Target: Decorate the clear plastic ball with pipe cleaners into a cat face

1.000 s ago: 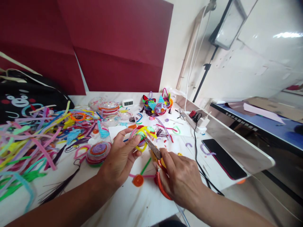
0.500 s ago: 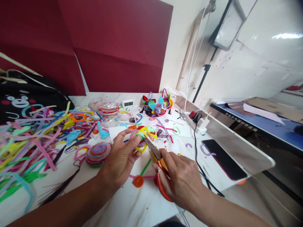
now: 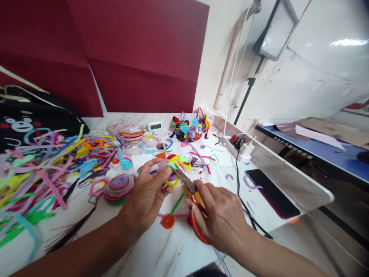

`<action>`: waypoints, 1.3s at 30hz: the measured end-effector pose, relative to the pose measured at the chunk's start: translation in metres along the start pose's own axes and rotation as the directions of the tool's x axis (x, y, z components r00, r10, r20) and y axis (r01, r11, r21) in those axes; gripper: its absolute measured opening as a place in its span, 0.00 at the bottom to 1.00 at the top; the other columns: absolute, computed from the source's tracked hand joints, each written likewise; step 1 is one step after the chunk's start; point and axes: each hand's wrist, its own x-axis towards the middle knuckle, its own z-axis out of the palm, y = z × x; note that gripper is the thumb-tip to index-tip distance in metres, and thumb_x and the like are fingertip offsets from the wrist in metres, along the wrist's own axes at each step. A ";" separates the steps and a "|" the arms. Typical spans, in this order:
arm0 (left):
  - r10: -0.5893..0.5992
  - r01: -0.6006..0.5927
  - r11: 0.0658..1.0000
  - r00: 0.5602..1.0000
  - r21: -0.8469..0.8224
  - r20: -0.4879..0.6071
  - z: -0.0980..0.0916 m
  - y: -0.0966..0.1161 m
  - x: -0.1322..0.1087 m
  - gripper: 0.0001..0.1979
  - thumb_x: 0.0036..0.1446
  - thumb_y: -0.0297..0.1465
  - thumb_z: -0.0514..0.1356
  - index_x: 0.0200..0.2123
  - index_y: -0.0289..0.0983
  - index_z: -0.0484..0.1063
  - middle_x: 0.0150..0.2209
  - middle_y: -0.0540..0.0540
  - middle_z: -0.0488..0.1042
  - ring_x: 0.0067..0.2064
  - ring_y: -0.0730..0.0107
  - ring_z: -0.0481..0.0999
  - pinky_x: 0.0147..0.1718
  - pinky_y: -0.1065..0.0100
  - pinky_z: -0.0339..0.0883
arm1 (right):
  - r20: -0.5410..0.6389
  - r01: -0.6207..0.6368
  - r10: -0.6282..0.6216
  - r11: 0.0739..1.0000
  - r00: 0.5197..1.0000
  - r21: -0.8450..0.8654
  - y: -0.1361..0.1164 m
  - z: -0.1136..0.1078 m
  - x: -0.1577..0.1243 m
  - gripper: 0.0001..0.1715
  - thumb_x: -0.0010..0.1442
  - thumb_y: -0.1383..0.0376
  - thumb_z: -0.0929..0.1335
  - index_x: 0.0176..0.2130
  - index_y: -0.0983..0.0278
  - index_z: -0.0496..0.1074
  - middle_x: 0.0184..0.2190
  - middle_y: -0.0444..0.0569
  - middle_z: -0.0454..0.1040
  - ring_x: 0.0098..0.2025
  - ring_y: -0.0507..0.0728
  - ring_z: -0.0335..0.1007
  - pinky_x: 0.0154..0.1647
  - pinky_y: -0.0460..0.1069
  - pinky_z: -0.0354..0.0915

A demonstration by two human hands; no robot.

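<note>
Between the thumb and fingers of my left hand (image 3: 147,192) is a small multicoloured pipe-cleaner craft (image 3: 180,161) with yellow, green and pink parts. My right hand (image 3: 221,209) grips orange-handled scissors (image 3: 198,231). Their blades point up and left, and the tips touch or overlap the craft's green part. Whether the blades are parted there I cannot make out. Below the hands an orange coiled disc (image 3: 167,221) lies on the table, beside a green pipe-cleaner piece (image 3: 177,204). A round layered coil (image 3: 119,187) in purple, orange and pink rests left of my left hand.
Loose pipe cleaners (image 3: 43,165) pile up at the left, before a black bag (image 3: 34,119). Finished-looking colourful crafts (image 3: 191,129) and a small digital clock (image 3: 155,126) stand at the back. Rightward are a power strip (image 3: 239,150), a black cable and a phone (image 3: 272,193).
The scissor tips have shifted slightly left on the craft. Both hands keep nearly the same place and grip. The whole view has drifted a little.
</note>
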 end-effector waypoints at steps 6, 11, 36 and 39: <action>-0.008 0.008 1.000 1.000 -0.004 -0.005 0.002 0.000 -0.002 0.23 0.45 0.27 0.72 0.42 0.41 0.66 0.35 0.54 0.74 0.30 0.79 0.71 0.20 0.79 0.62 | 0.015 -0.020 0.020 1.000 1.000 0.010 -0.002 -0.002 0.002 0.13 0.63 0.61 0.63 0.46 0.65 0.68 0.28 0.45 0.73 0.25 0.56 0.66 0.29 0.51 0.55; -0.005 0.005 1.000 1.000 -0.014 -0.022 0.003 0.001 -0.002 0.25 0.42 0.27 0.73 0.42 0.41 0.66 0.32 0.55 0.73 0.29 0.79 0.71 0.19 0.79 0.62 | -0.005 0.011 -0.011 1.000 1.000 -0.016 -0.003 0.003 0.003 0.11 0.64 0.61 0.62 0.42 0.66 0.69 0.26 0.45 0.71 0.24 0.56 0.65 0.27 0.51 0.54; -0.010 0.010 1.000 0.999 0.007 -0.048 0.002 0.000 0.003 0.23 0.44 0.26 0.71 0.41 0.42 0.66 0.34 0.54 0.74 0.29 0.78 0.71 0.20 0.78 0.62 | 0.117 -0.069 0.047 0.979 0.992 0.194 0.003 0.003 0.008 0.15 0.66 0.58 0.61 0.36 0.66 0.69 0.21 0.43 0.70 0.20 0.53 0.63 0.24 0.48 0.52; -0.012 0.012 1.000 0.999 0.016 -0.044 0.003 0.000 0.002 0.24 0.43 0.27 0.72 0.41 0.42 0.65 0.33 0.54 0.73 0.29 0.77 0.72 0.20 0.78 0.61 | 0.219 -0.181 0.108 0.920 0.970 0.348 0.005 -0.004 0.009 0.15 0.66 0.56 0.61 0.34 0.64 0.68 0.21 0.42 0.68 0.21 0.51 0.60 0.24 0.46 0.52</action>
